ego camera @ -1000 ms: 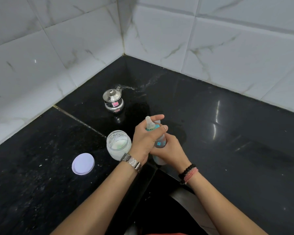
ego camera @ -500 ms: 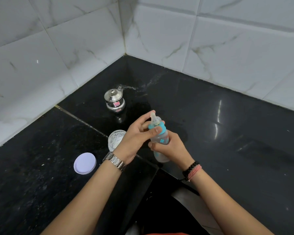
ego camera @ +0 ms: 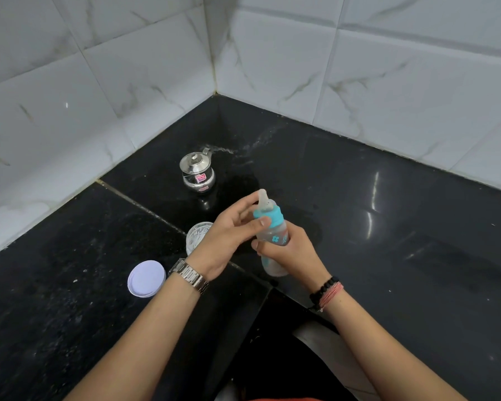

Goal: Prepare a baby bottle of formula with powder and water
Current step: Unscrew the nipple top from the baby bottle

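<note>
A clear baby bottle [ego camera: 273, 238] with a teal collar and a pale nipple is held upright above the black counter [ego camera: 388, 227]. My right hand [ego camera: 292, 250] grips the bottle's body from the right. My left hand [ego camera: 229, 235] pinches the teal collar, thumb in front and fingers behind. An open glass jar of white powder [ego camera: 195, 234] stands just left of the bottle, partly hidden by my left hand. Its white lid [ego camera: 146, 278] lies flat on the counter further left.
A small steel pot with a lid [ego camera: 198, 172] stands behind the hands near the corner. White marbled wall tiles [ego camera: 128, 82] close off the counter at the back and left. The counter's inner edge drops away below my wrists.
My left hand has shifted from covering the bottle's top to pinching the collar, so the nipple shows. The bottle has moved a little up and to the right.
</note>
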